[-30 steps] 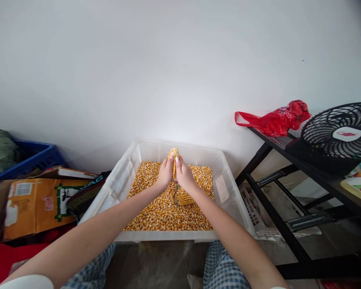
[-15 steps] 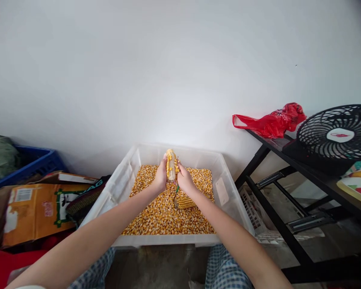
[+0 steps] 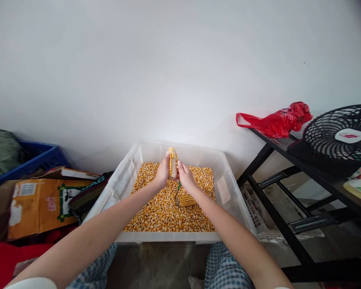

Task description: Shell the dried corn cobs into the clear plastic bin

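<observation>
Both hands are closed around one ear of corn [image 3: 173, 162], held upright above a bin. Part of the ear is stripped to pale cob, and yellow kernels remain along its left side. My left hand [image 3: 163, 170] grips it from the left. On the right, my right hand [image 3: 185, 176] presses its fingers against the stripped side. Beneath them, loose corn kernels [image 3: 156, 212] cover the floor of the clear plastic bin [image 3: 159, 237]. A second ear of corn [image 3: 187, 200] lies on the kernels, partly behind my right forearm. Something thin and green [image 3: 179, 186] sticks up beside it.
Left of the bin are an orange cardboard box [image 3: 43, 208], a dark mesh bag [image 3: 88, 198] and a blue crate [image 3: 45, 158]. On the right, a black rack [image 3: 321, 172] carries a red plastic bag [image 3: 276, 122] and a black fan [image 3: 343, 136]. A white basket [image 3: 252, 206] sits under it.
The ear has turned in my hands, so a different face with bare cob shows. My right hand's fingers have shifted on it. The whole view has moved slightly.
</observation>
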Action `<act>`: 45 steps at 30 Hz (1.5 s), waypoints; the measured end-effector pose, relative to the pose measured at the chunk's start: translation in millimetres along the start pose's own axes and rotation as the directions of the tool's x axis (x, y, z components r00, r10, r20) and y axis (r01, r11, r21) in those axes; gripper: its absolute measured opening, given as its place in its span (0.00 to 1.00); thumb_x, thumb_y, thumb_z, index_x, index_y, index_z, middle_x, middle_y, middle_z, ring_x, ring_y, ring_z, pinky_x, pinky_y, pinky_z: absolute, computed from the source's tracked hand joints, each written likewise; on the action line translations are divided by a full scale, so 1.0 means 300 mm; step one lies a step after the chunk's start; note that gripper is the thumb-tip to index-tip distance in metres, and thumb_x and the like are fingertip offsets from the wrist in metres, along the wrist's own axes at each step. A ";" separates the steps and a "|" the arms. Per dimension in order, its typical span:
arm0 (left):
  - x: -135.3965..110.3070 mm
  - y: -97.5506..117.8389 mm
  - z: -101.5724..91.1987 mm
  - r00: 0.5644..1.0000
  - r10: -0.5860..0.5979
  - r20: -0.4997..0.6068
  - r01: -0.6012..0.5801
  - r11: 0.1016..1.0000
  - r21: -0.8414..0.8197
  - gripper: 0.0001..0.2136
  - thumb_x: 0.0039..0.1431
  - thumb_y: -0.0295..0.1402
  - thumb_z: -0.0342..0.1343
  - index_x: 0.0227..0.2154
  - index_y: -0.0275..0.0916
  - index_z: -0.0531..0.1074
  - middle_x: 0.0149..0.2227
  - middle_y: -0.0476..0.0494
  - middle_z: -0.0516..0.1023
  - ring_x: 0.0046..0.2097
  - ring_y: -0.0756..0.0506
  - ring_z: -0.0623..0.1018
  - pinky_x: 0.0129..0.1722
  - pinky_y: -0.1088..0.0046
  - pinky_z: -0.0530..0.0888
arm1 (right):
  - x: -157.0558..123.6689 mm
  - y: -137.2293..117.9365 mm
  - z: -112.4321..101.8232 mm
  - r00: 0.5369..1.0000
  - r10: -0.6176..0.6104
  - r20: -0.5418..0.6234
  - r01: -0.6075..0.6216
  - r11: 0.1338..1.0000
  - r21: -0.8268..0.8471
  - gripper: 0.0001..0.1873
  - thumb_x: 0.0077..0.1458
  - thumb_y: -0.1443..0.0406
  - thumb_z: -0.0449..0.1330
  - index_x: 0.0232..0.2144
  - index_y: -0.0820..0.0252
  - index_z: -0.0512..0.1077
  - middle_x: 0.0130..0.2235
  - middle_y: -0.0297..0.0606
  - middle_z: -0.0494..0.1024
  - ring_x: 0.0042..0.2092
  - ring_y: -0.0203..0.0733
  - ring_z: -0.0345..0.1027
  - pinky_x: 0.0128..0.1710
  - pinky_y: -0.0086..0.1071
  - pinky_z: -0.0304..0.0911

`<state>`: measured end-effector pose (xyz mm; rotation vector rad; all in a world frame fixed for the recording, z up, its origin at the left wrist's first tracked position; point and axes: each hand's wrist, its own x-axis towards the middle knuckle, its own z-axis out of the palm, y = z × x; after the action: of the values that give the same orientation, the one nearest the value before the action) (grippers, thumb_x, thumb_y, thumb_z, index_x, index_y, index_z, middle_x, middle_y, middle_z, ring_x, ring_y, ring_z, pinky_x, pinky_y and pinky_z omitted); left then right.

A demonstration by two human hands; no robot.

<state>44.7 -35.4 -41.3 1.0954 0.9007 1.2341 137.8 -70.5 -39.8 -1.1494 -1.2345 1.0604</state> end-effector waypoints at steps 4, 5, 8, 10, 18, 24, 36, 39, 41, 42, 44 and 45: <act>-0.002 0.010 0.009 0.991 0.132 0.006 -0.132 0.984 0.117 0.22 0.53 0.54 0.45 0.34 0.38 0.70 0.29 0.44 0.75 0.34 0.44 0.75 0.34 0.68 0.71 | 0.017 -0.026 -0.014 0.998 -0.046 -0.040 0.050 0.993 0.107 0.25 0.52 0.45 0.47 0.36 0.57 0.71 0.30 0.36 0.75 0.31 0.39 0.69 0.29 0.31 0.65; -0.006 0.013 0.013 0.984 0.177 0.020 -0.177 0.971 0.162 0.21 0.53 0.52 0.46 0.34 0.38 0.70 0.30 0.45 0.75 0.36 0.43 0.75 0.37 0.68 0.71 | 0.020 -0.031 -0.019 0.994 -0.082 -0.067 0.089 0.990 0.111 0.23 0.52 0.46 0.49 0.36 0.57 0.71 0.31 0.35 0.75 0.33 0.38 0.69 0.32 0.30 0.65; -0.021 0.023 0.024 0.972 0.218 0.092 -0.234 0.943 0.238 0.20 0.55 0.50 0.46 0.31 0.37 0.70 0.29 0.46 0.74 0.38 0.43 0.74 0.41 0.67 0.69 | 0.024 -0.032 -0.035 0.981 -0.119 -0.155 0.134 0.987 0.090 0.20 0.51 0.48 0.52 0.33 0.57 0.70 0.32 0.34 0.75 0.34 0.37 0.68 0.34 0.29 0.63; -0.029 0.028 0.027 0.974 0.192 0.117 -0.215 0.946 0.242 0.20 0.55 0.50 0.45 0.31 0.37 0.70 0.28 0.46 0.74 0.37 0.43 0.73 0.41 0.67 0.69 | 0.021 -0.031 -0.043 0.982 -0.060 -0.180 0.081 0.990 0.111 0.21 0.52 0.48 0.50 0.32 0.58 0.69 0.31 0.34 0.74 0.32 0.37 0.67 0.31 0.28 0.62; -0.017 0.025 0.021 0.958 0.257 0.130 -0.284 0.915 0.286 0.18 0.58 0.46 0.42 0.31 0.37 0.69 0.34 0.45 0.74 0.42 0.44 0.71 0.47 0.67 0.64 | 0.017 -0.049 -0.027 0.987 -0.089 -0.133 0.104 0.988 0.115 0.20 0.49 0.50 0.56 0.36 0.58 0.70 0.34 0.35 0.75 0.39 0.39 0.68 0.39 0.30 0.62; -0.020 0.024 0.022 0.972 0.171 0.163 -0.202 0.958 0.205 0.18 0.57 0.48 0.45 0.33 0.37 0.69 0.30 0.47 0.73 0.37 0.45 0.72 0.41 0.70 0.66 | 0.019 -0.026 -0.030 0.994 -0.077 -0.081 0.090 0.980 0.176 0.19 0.52 0.50 0.52 0.36 0.58 0.69 0.34 0.35 0.76 0.37 0.39 0.69 0.37 0.30 0.62; -0.020 -0.004 0.015 0.974 0.172 0.150 -0.206 0.946 0.251 0.18 0.56 0.48 0.46 0.29 0.37 0.69 0.27 0.49 0.71 0.31 0.48 0.70 0.34 0.73 0.66 | 0.019 -0.002 -0.039 0.975 -0.122 -0.188 0.062 0.953 -0.297 0.25 0.57 0.48 0.43 0.36 0.59 0.70 0.35 0.40 0.76 0.41 0.42 0.68 0.41 0.32 0.60; -0.018 -0.014 0.012 0.972 0.193 0.135 -0.228 0.917 0.327 0.18 0.56 0.48 0.46 0.28 0.37 0.68 0.27 0.49 0.70 0.33 0.47 0.70 0.35 0.72 0.65 | 0.012 -0.009 -0.033 0.972 -0.110 -0.207 0.011 0.904 -0.428 0.27 0.58 0.49 0.39 0.35 0.60 0.70 0.33 0.42 0.76 0.38 0.42 0.69 0.38 0.31 0.61; -0.015 -0.019 0.009 0.972 0.200 0.127 -0.233 0.896 0.377 0.18 0.56 0.48 0.45 0.26 0.37 0.68 0.26 0.49 0.70 0.32 0.47 0.69 0.35 0.72 0.64 | 0.010 -0.011 -0.030 0.971 -0.106 -0.212 -0.016 0.863 -0.505 0.29 0.60 0.50 0.36 0.32 0.60 0.71 0.31 0.42 0.76 0.35 0.43 0.70 0.35 0.32 0.60; -0.014 -0.022 0.007 0.972 0.201 0.123 -0.234 0.884 0.405 0.18 0.56 0.48 0.45 0.26 0.38 0.67 0.26 0.49 0.69 0.32 0.47 0.69 0.35 0.72 0.64 | 0.010 -0.011 -0.029 0.971 -0.103 -0.214 -0.029 0.844 -0.535 0.30 0.60 0.51 0.35 0.31 0.60 0.71 0.29 0.42 0.76 0.33 0.43 0.70 0.33 0.32 0.60; -0.010 -0.027 0.003 0.974 0.195 0.118 -0.227 0.860 0.458 0.18 0.56 0.49 0.45 0.25 0.38 0.66 0.25 0.50 0.68 0.31 0.47 0.68 0.34 0.72 0.64 | 0.012 -0.004 -0.029 0.970 -0.093 -0.223 -0.053 0.820 -0.570 0.31 0.60 0.52 0.34 0.27 0.60 0.71 0.27 0.43 0.75 0.31 0.43 0.69 0.31 0.32 0.59; -0.009 -0.031 0.002 0.976 0.186 0.115 -0.219 0.849 0.481 0.18 0.56 0.49 0.45 0.25 0.39 0.66 0.24 0.50 0.68 0.30 0.47 0.69 0.34 0.72 0.63 | 0.014 0.003 -0.029 0.969 -0.084 -0.232 -0.066 0.816 -0.574 0.31 0.60 0.52 0.34 0.25 0.60 0.71 0.26 0.43 0.75 0.30 0.44 0.69 0.30 0.32 0.59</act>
<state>47.2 -38.1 -50.1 1.6657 1.1063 1.1573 146.7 -66.7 -40.0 -1.6824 -1.3987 0.5020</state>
